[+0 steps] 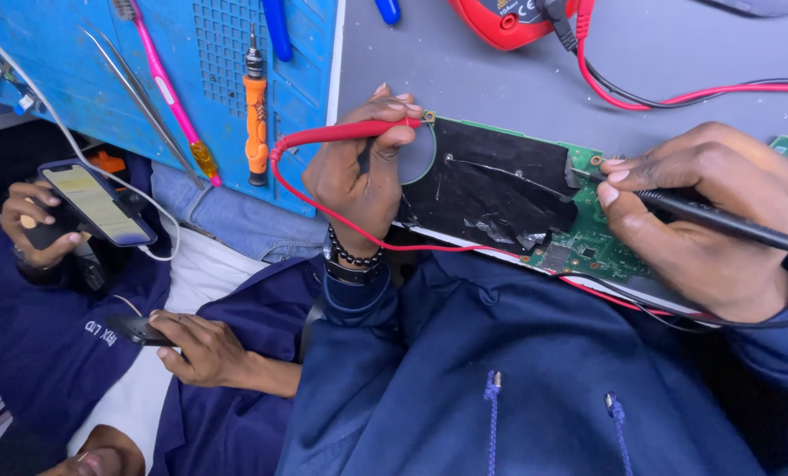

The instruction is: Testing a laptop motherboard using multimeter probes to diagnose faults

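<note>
Circuit board [579, 238] laid flat on grey tabletop [500, 79], long axis running from left grip to right grip, between both. Left hand [358, 172] clenched on red probe [350, 132]; probe tip set at board's upper corner, just ahead of fingertips. Right hand [711, 220] clenched on black probe [720, 219]; tip touched to green edge of board, just beyond its fingertips. Black-taped middle of board lies equally near both grips. Red meter [508, 19] well beyond board.
</note>
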